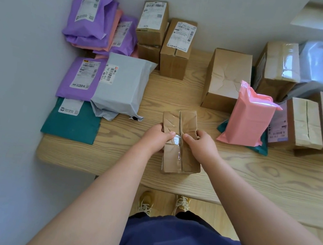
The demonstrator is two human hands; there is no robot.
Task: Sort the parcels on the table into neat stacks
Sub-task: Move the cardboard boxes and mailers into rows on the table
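Note:
A small taped cardboard box (pixel 183 123) lies lengthwise at the front middle of the wooden table (pixel 272 178). My left hand (pixel 157 137) grips its left side and my right hand (pixel 202 144) its right side, thumbs on top. Soft mailers lie at the left: a purple and pink pile (pixel 92 16) at the back, a purple one (pixel 80 78), a grey one (pixel 120 86) and a green one (pixel 72 125). Two labelled boxes (pixel 176 46) stand at the back middle. A pink mailer (pixel 247 117) leans upright at the right.
A larger plain box (pixel 223 79) stands behind the pink mailer. More cardboard boxes (pixel 277 65) and a grey bag (pixel 318 67) crowd the right end. A grey wall runs along the left and back. The table's front edge is near my legs and shoes.

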